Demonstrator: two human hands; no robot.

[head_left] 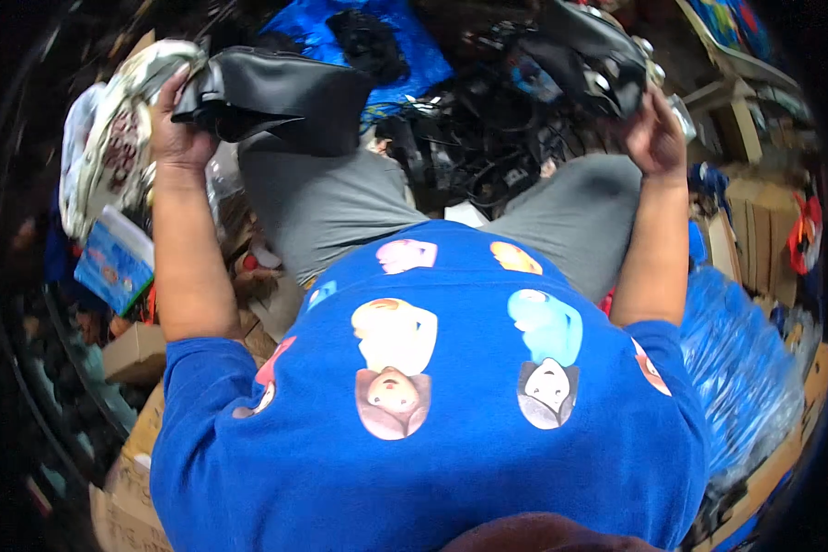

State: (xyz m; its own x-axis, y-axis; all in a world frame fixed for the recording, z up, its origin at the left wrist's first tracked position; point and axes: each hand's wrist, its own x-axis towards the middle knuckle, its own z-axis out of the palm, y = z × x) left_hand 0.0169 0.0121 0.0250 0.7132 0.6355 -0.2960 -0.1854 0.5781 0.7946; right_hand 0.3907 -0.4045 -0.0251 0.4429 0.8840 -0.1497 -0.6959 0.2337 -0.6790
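Note:
My left hand [179, 138], raised at the upper left, is closed on the edge of a black leather-like bag [285, 87]. The bag hangs over my left thigh, and a fold gapes along its lower side. At the upper right my right hand [655, 138] has its fingers around the lower end of a glossy black leather-like piece [589, 51]. Round silvery parts show on that piece; motion blurs it, and its exact kind is unclear. Between my knees lies a heap of tangled black straps or cords [478, 138].
Beside my left hand is a cream bag with dark red patterns [124, 138], with a blue box [115, 262] below it. A blue plastic bag [414, 46] lies ahead. To my right are cardboard [764, 230] and a large blue plastic-wrapped bundle [736, 368].

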